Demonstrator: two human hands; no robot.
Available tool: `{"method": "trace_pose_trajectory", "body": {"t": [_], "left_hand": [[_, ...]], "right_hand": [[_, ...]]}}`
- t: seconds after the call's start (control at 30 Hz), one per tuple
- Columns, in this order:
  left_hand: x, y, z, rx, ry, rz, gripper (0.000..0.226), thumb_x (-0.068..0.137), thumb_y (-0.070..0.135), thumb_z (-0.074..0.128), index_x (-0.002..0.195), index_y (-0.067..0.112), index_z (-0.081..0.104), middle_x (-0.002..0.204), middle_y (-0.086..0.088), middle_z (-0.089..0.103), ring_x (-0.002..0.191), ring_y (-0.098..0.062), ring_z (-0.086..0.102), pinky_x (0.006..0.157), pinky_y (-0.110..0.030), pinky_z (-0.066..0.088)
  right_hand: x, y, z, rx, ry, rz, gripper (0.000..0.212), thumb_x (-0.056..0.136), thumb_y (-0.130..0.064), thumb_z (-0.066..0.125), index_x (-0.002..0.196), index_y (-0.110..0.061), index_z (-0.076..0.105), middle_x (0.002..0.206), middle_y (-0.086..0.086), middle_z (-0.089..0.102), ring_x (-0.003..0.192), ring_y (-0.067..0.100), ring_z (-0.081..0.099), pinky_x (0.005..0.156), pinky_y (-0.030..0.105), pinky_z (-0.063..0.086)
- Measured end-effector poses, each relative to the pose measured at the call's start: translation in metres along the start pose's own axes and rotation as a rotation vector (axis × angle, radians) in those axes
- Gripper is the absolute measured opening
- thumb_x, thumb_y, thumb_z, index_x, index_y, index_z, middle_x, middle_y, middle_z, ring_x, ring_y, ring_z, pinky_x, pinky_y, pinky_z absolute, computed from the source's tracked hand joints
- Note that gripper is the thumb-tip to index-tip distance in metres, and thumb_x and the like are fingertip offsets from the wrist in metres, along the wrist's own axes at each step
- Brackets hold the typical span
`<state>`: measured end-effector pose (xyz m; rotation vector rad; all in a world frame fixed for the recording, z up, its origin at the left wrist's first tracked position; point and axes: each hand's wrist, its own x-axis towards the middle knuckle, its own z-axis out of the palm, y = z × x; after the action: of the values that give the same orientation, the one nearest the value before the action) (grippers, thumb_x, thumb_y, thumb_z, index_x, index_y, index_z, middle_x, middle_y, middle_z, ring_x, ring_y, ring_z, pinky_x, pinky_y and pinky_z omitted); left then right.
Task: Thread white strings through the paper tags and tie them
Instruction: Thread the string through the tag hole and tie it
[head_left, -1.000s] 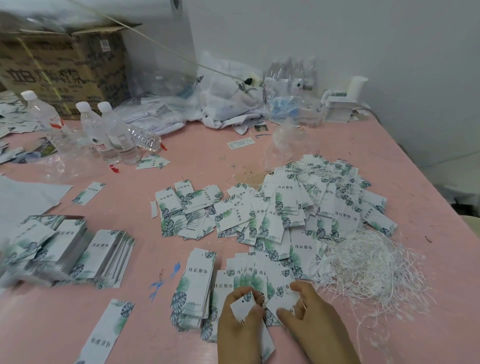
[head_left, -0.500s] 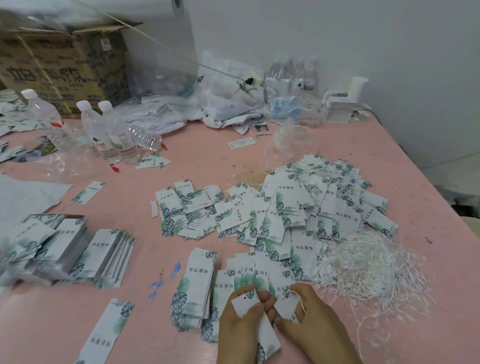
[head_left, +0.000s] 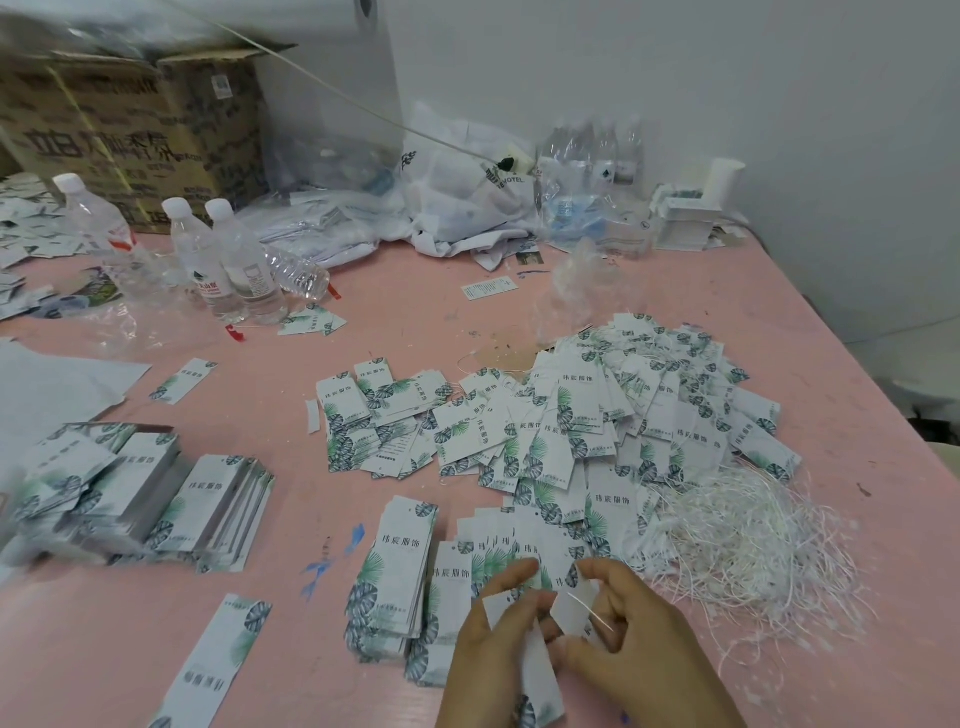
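At the near edge of the pink table (head_left: 519, 312), my left hand (head_left: 488, 644) pinches a long white paper tag (head_left: 540, 675) that hangs down between my hands. My right hand (head_left: 639, 639) holds a smaller white tag (head_left: 569, 613) together with a thin white string (head_left: 592, 613) that lies across it. A tangle of loose white strings (head_left: 737, 540) sits just right of my hands. A big heap of leaf-printed tags (head_left: 571, 431) spreads across the middle of the table. Neat stacks of tags (head_left: 400, 561) lie right in front of my hands.
More tag stacks (head_left: 135, 493) sit at the left, and a single tag (head_left: 218, 660) lies near the front edge. Water bottles (head_left: 228, 260) stand at the back left before a cardboard box (head_left: 130, 130). Plastic bags (head_left: 467, 197) and white boxes (head_left: 685, 218) line the wall.
My hands have lifted off the stacks with the two tags. The right hand has brought a string up across the smaller tag.
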<state>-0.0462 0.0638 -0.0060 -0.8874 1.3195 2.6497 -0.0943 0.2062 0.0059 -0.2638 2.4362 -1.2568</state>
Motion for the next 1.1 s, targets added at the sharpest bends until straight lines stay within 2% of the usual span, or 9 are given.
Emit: {"method": "trace_pose_trajectory", "body": {"t": [0.17,0.3,0.47,0.63,0.8,0.87,0.97,1.03,1.1], "left_hand": [[0.000,0.006,0.002,0.099,-0.140,-0.059,0.025,0.091,0.001,0.054,0.112,0.000,0.067,0.085,-0.003,0.078,0.075,-0.007,0.073,0.060,-0.015,0.053],[-0.001,0.004,0.000,0.165,-0.194,-0.064,0.024,0.067,0.015,0.085,0.089,0.012,0.076,0.092,-0.026,0.072,0.082,-0.029,0.066,0.073,-0.033,0.049],[0.004,-0.004,-0.006,0.268,-0.198,0.020,0.040,0.058,0.040,0.083,0.082,0.012,0.068,0.075,-0.014,0.067,0.067,-0.019,0.061,0.059,-0.023,0.047],[0.007,-0.002,-0.002,0.139,-0.148,0.055,0.024,0.073,0.021,0.078,0.077,0.003,0.062,0.064,-0.007,0.067,0.056,-0.016,0.063,0.053,-0.021,0.050],[0.003,-0.001,-0.001,0.063,-0.085,0.054,0.013,0.083,0.005,0.070,0.073,-0.001,0.065,0.069,-0.019,0.068,0.055,-0.025,0.065,0.049,-0.030,0.055],[0.003,-0.003,-0.001,0.102,-0.053,0.088,0.017,0.090,0.001,0.061,0.074,-0.002,0.064,0.066,-0.020,0.064,0.053,-0.025,0.061,0.049,-0.030,0.054],[0.001,-0.007,0.003,0.136,-0.021,0.126,0.018,0.086,0.010,0.068,0.069,0.007,0.068,0.060,-0.015,0.058,0.051,-0.019,0.050,0.050,-0.025,0.043],[-0.003,-0.005,0.008,0.146,-0.037,0.128,0.014,0.077,0.022,0.066,0.068,0.013,0.070,0.060,-0.014,0.058,0.052,-0.019,0.050,0.051,-0.024,0.040],[-0.006,-0.001,0.010,0.143,-0.031,0.121,0.013,0.075,0.024,0.066,0.068,0.014,0.070,0.060,-0.015,0.059,0.052,-0.020,0.053,0.051,-0.024,0.043]], "right_hand": [[-0.002,-0.004,-0.003,0.033,-0.047,-0.064,0.057,0.054,-0.053,0.068,0.108,-0.048,0.051,0.064,-0.012,0.054,0.056,-0.004,0.048,0.062,0.010,0.040],[-0.003,-0.005,-0.003,0.095,-0.069,-0.062,0.057,0.055,-0.050,0.072,0.109,-0.044,0.054,0.063,-0.011,0.051,0.057,-0.002,0.048,0.061,0.010,0.039],[-0.004,-0.007,-0.008,0.169,-0.075,-0.052,0.061,0.053,-0.044,0.074,0.111,-0.038,0.057,0.060,-0.011,0.052,0.054,-0.001,0.048,0.059,0.009,0.039],[-0.005,-0.005,-0.014,0.282,-0.093,-0.062,0.063,0.056,-0.026,0.079,0.115,-0.024,0.058,0.054,-0.008,0.045,0.052,0.003,0.046,0.059,0.009,0.038],[-0.006,-0.001,-0.017,0.370,-0.109,-0.029,0.059,0.064,-0.016,0.078,0.120,-0.022,0.057,0.053,-0.007,0.044,0.049,0.005,0.042,0.054,0.011,0.037],[-0.006,-0.002,-0.018,0.417,-0.057,0.002,0.045,0.079,-0.025,0.079,0.119,-0.027,0.059,0.054,0.001,0.049,0.048,0.013,0.046,0.052,0.015,0.041],[-0.005,-0.007,-0.013,0.330,0.101,-0.014,0.031,0.077,-0.053,0.060,0.107,-0.044,0.064,0.080,0.022,0.065,0.070,0.030,0.065,0.070,0.025,0.052],[-0.005,-0.012,-0.006,0.302,0.137,-0.059,0.018,0.083,-0.042,0.068,0.098,-0.051,0.066,0.069,0.011,0.062,0.061,0.021,0.061,0.061,0.018,0.048],[-0.004,-0.010,0.002,0.262,0.122,-0.102,0.029,0.079,-0.029,0.078,0.094,-0.052,0.068,0.056,-0.005,0.050,0.052,0.007,0.049,0.055,0.016,0.043]]}}
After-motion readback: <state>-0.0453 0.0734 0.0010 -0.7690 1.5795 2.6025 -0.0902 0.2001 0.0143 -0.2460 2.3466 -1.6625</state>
